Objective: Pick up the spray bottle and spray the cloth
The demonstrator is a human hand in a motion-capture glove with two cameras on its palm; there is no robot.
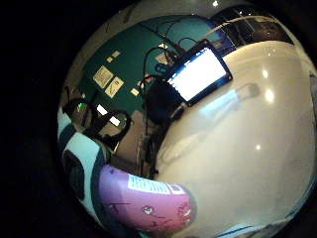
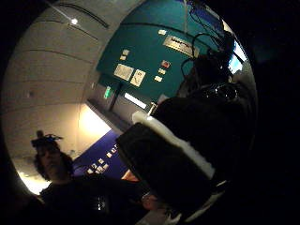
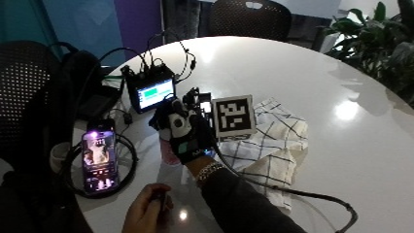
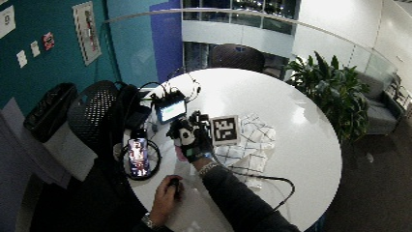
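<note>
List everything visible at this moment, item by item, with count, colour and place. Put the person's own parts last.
Table: one, white, round, bearing everything.
Cloth: one, white with a dark grid, crumpled beside the gloved hand.
Spray bottle: one, pink with a white label, close against the right palm.
Monitor: one, small, black, screen lit, cabled, at the table's edge.
Phone: one, screen lit, by the table's edge.
Right hand: black glove, raised over the table beside the cloth; fingers not clear.
Other hand: bare, resting on the table, holding a small dark object.

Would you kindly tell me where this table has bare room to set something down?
The white table is bare beyond the checked cloth, toward the plant. It is crowded near the monitor, the phone and both hands.
</note>
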